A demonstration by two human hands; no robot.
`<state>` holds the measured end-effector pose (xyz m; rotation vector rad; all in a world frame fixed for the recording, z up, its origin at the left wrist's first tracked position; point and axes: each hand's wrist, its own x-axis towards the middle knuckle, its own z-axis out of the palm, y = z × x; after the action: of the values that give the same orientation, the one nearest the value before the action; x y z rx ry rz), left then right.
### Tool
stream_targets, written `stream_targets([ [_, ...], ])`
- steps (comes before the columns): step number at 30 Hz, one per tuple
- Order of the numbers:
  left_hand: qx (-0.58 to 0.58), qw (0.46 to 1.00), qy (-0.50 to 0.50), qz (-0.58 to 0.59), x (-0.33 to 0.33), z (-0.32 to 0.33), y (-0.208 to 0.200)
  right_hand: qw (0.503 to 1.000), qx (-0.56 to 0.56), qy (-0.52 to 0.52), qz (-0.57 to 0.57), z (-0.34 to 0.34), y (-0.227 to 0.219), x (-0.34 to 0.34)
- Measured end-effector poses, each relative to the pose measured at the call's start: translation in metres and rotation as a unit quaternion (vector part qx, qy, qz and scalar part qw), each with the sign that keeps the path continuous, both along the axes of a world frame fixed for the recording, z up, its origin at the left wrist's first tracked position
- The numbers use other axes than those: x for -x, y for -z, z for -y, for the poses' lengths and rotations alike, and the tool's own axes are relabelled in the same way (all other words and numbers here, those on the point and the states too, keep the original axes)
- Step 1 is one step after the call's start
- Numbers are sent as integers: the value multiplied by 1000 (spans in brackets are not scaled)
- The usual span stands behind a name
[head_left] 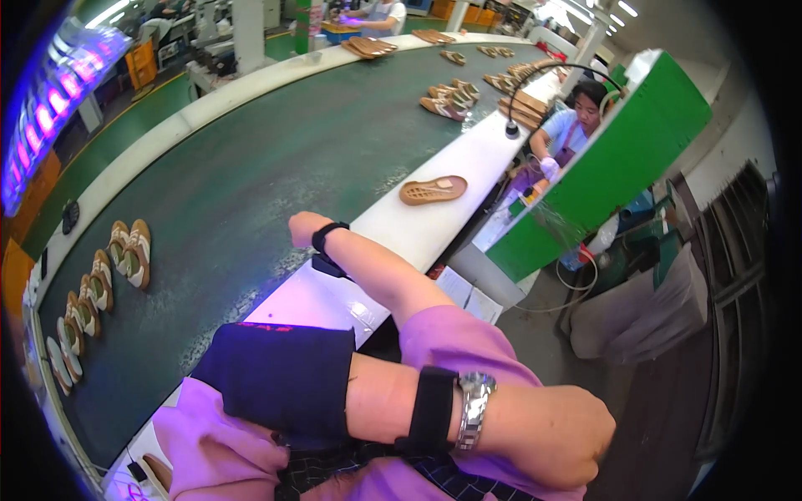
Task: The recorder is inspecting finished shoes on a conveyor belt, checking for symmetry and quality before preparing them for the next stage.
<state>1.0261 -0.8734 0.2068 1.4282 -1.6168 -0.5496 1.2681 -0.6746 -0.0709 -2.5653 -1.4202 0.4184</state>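
Observation:
My left hand (558, 434) is balled into a fist at the lower right, with its fingers folded out of sight. That forearm crosses in front of me and wears a black sleeve, a black strap and a metal watch (476, 401). My right arm reaches forward and left over the white ledge (288, 302). Its hand (307, 230), small in view, looks closed above the green conveyor belt (251, 188). Nothing shows in either hand. A black strap with a small box circles the right wrist. Nearest to the right hand, a tan shoe sole (433, 190) lies on the ledge.
Several brown-and-white shoes (129, 250) line the belt's left side; more shoes (449, 98) stand at its far end. Beyond a green panel (601, 167) at the right, a co-worker (572, 129) sits. Stacked soles (525, 108) rest on the ledge. A purple-lit lamp (54, 104) hangs upper left.

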Motion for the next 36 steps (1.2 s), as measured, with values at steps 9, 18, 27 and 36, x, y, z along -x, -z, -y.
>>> stream_targets([
  [9, 322, 940, -98, 52, 34, -38, 12, 992, 67, 21, -106, 38, -22, -21],
  [18, 196, 958, -208, -34, 20, -72, 21, 975, -23, 175, -132, 79, -44, -76],
  [27, 32, 972, -104, -208, -30, -115, 112, 681, -501, 350, -404, 166, -100, -173],
  [36, 27, 941, -86, -327, -20, -104, 148, 593, -598, 431, -323, 245, -146, -233],
])
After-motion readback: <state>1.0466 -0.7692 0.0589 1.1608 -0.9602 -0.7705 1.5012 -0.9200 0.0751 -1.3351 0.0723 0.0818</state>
